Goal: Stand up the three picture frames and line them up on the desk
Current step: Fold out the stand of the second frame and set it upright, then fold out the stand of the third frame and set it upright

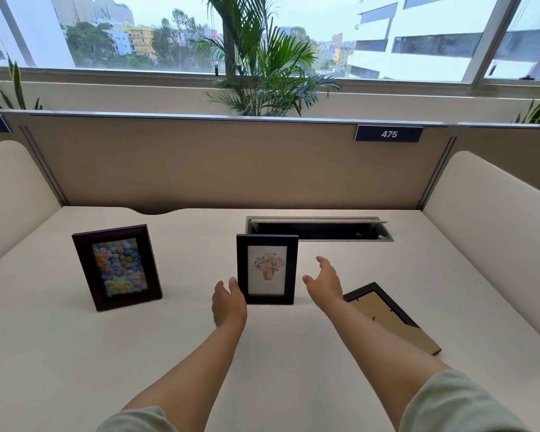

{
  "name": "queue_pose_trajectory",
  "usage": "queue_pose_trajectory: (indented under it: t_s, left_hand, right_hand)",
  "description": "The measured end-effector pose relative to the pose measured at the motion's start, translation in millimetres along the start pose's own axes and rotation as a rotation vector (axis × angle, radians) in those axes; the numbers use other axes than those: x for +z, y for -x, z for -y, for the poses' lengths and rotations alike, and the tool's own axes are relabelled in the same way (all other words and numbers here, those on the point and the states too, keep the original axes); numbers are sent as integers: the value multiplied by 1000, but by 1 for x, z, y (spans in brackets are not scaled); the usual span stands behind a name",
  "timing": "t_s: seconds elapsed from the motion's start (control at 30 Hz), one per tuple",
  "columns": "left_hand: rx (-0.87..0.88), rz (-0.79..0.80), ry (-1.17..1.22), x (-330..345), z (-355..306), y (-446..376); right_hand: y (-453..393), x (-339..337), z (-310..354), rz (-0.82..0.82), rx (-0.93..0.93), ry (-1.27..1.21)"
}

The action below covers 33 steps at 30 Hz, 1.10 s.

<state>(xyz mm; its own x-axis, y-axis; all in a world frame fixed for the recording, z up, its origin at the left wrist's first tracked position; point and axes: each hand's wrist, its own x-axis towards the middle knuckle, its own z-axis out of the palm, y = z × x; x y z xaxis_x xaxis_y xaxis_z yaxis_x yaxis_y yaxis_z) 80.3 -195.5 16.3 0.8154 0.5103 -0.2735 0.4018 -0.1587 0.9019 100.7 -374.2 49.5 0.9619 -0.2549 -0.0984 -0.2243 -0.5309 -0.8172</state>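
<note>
The third frame [396, 319] lies face down on the bench [293, 353], backing board up, its near end partly hidden under our right forearm. We judge it light and rigid, a thin moulded border around a cardboard back, with glazing on the hidden face that would chip or crack if dropped. The bench top looks smooth, so we expect the frame to slide if pushed and not lifted. Best hold, we think, is by the two long edges, thumb on one and fingers on the other, keeping off the backing where the easel leg folds; we cannot make out the leg itself. The middle frame [267, 269], a pale flower-pot print, stands upright between our hands. The left hand [229, 307] is open and holds nothing, its fingers just beside the frame's lower left edge; whether they touch it we cannot tell. The right hand [323, 283] is open too, palm turned inward, a little apart from the frame's right edge and near the lying frame's far corner. Well to the left, the flower-pattern frame [117, 267] stands leaning back. Behind sits an open cable hatch [320, 229].
</note>
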Motion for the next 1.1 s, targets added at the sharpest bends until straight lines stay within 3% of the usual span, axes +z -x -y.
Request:
queue_pose_trajectory:
  t_s: [0.13, 0.23, 0.47, 0.7, 0.83, 1.1]
  left_hand:
    - [187, -182, -158, 8, 12, 19]
    - [356, -126, -232, 20, 22, 33]
    - [473, 73, -350, 42, 38, 58]
    - [398, 338, -390, 78, 40, 73]
    - [339, 411, -420, 109, 38, 92]
    - [245, 440, -497, 175, 18, 137]
  right_hand:
    - [15, 3, -18, 2, 24, 26]
    - [27, 4, -32, 4, 37, 32]
    - [50, -14, -60, 37, 27, 102]
    - [49, -50, -85, -5, 16, 173]
    - [45, -80, -106, -10, 41, 238]
    - [28, -151, -159, -61, 334, 312]
